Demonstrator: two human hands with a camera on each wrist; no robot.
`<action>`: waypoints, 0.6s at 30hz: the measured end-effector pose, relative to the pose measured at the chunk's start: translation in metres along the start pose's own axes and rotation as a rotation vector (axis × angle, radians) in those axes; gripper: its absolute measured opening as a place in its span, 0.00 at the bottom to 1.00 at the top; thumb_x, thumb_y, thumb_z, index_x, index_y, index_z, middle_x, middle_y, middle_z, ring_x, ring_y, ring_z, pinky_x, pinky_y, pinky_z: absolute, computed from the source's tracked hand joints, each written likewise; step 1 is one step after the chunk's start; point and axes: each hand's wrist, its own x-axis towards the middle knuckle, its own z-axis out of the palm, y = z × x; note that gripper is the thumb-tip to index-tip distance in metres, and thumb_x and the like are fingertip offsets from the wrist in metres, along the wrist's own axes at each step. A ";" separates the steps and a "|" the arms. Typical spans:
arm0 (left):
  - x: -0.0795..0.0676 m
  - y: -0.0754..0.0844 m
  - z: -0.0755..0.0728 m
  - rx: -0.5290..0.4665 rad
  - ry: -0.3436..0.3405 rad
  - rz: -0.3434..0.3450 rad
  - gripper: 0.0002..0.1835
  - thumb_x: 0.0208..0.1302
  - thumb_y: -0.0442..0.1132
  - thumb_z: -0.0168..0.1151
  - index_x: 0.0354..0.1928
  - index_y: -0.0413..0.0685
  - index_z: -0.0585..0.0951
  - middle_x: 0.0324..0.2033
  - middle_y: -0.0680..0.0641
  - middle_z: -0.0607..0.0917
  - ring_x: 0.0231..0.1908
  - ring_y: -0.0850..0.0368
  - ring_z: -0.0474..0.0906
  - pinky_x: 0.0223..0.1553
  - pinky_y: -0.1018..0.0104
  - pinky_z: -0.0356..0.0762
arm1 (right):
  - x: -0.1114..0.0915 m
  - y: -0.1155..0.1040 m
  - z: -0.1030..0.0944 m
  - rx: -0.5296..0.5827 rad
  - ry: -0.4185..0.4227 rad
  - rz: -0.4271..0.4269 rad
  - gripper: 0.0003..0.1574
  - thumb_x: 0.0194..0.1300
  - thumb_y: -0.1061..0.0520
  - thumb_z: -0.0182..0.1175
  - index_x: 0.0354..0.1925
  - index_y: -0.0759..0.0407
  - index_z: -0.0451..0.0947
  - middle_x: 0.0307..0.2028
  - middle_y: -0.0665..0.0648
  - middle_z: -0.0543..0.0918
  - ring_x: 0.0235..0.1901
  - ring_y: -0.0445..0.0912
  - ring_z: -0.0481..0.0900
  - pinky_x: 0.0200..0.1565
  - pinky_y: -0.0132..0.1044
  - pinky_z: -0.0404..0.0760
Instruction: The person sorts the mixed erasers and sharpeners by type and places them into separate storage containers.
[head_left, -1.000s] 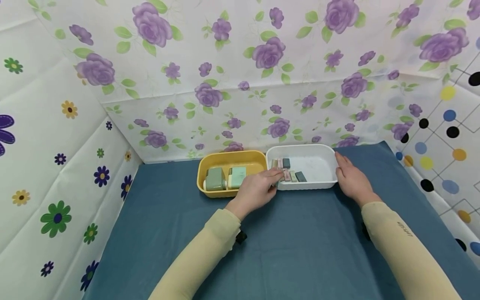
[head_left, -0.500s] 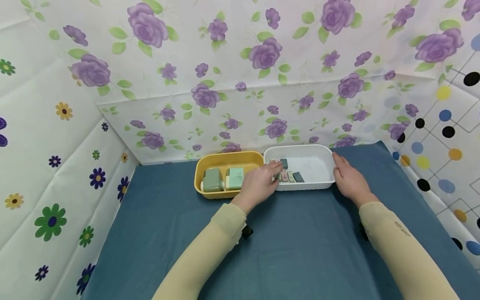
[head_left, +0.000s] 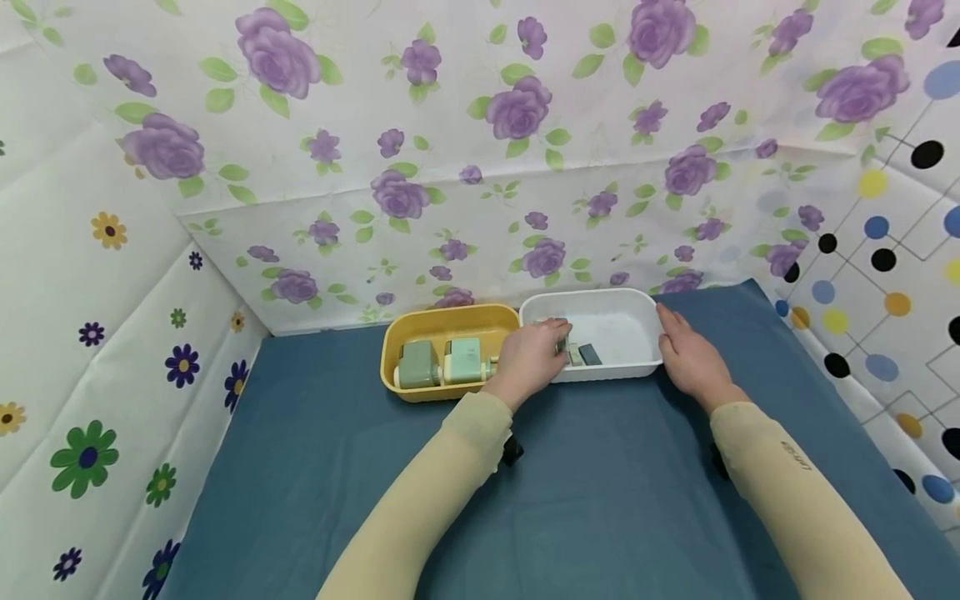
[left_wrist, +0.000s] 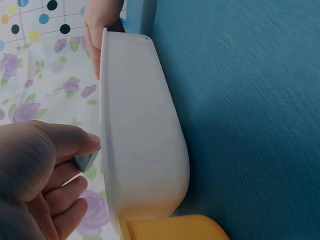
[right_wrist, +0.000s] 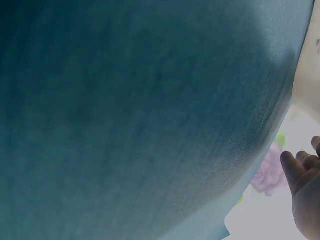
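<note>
In the head view my left hand [head_left: 527, 357] reaches over the left end of a white tray [head_left: 607, 374]. Between thumb and fingers it pinches a small grey-green block [left_wrist: 86, 161], eraser-like, seen beside the tray's rim in the left wrist view. Part of that block is hidden by the fingers. Inside the tray lie a dark blue-grey block [head_left: 589, 354] and a pale green one [head_left: 575, 354]; the hand covers the tray's left end. My right hand [head_left: 696, 354] rests against the tray's right end, fingers straight along the wall.
A yellow tray [head_left: 431, 395] adjoins the white one on the left. In it sit a dark green boxy thing [head_left: 417, 363] and a mint one [head_left: 463, 360], both with cream parts, like crank pencil sharpeners. Blue cloth [head_left: 585, 500] covers the table; a flowered sheet [head_left: 450, 167] hangs behind.
My left hand has shifted rightward over the white tray, covering more of the blocks, and now pinches one. The right hand stays at the tray's end. The head view has turned slightly right.
</note>
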 end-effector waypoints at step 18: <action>0.015 0.011 0.000 0.077 -0.061 -0.035 0.19 0.75 0.40 0.65 0.65 0.55 0.87 0.61 0.55 0.87 0.51 0.54 0.88 0.45 0.58 0.88 | -0.001 0.001 0.000 -0.012 -0.003 -0.007 0.39 0.89 0.49 0.32 0.88 0.55 0.36 0.84 0.69 0.47 0.82 0.68 0.45 0.77 0.70 0.51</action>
